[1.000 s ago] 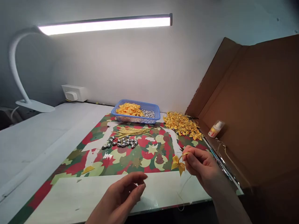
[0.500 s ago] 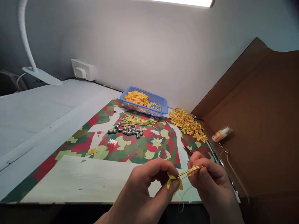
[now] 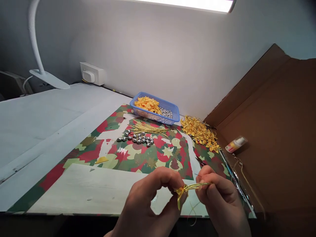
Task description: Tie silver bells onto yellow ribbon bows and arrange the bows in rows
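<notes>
Left fingers moved in, pinching a glossy, pointed yellow flower, right fingers gripping its thin golden cord

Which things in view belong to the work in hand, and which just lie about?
Likely part of the work:
- gold flower, in left hand
- gold cord, in right hand
- gold flower pile
- gold strands
- silver beads
- blue basket

Likely just lying about:
- yellow scrap
- small bottle

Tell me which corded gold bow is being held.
The gold bow pinched in the left hand, its gold cord reaching the right hand; the others lie in the heap beside the cardboard.
</notes>
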The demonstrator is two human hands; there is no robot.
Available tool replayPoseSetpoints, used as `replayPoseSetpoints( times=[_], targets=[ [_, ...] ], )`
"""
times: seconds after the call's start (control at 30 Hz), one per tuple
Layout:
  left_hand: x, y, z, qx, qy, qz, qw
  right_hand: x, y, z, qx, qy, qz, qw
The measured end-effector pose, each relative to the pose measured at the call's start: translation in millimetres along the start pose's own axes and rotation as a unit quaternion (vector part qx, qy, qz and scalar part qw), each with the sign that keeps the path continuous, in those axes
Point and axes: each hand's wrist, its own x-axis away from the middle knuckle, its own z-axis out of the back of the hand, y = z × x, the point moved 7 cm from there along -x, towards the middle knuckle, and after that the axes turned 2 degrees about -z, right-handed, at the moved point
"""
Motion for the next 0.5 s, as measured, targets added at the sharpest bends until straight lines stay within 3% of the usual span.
replayPoseSetpoints(
  times=[0.2, 0.37, 0.43, 0.5],
  targets=[
    [-3, -5, -3.8, -0.032, -0.038, 0.026, 0.998, -5, -18, -7, 0.071, 0.008, 0.043, 0.997],
    [-5, -19, -4.2, -0.032, -0.084, 0.074, 0.993, -13, -28, -20, 0.128, -0.022, 0.036, 0.991],
    [-3, -29, -1.8, -0.052, -0.094, 0.082, 0.991, -17, -29, -14, 0.173, -0.015, 0.032, 0.984],
    [-1, -41, 1.5, -0.077, -0.094, 0.084, 0.989, -24, -28, 5, 0.253, 0.019, 0.026, 0.967]
  ],
)
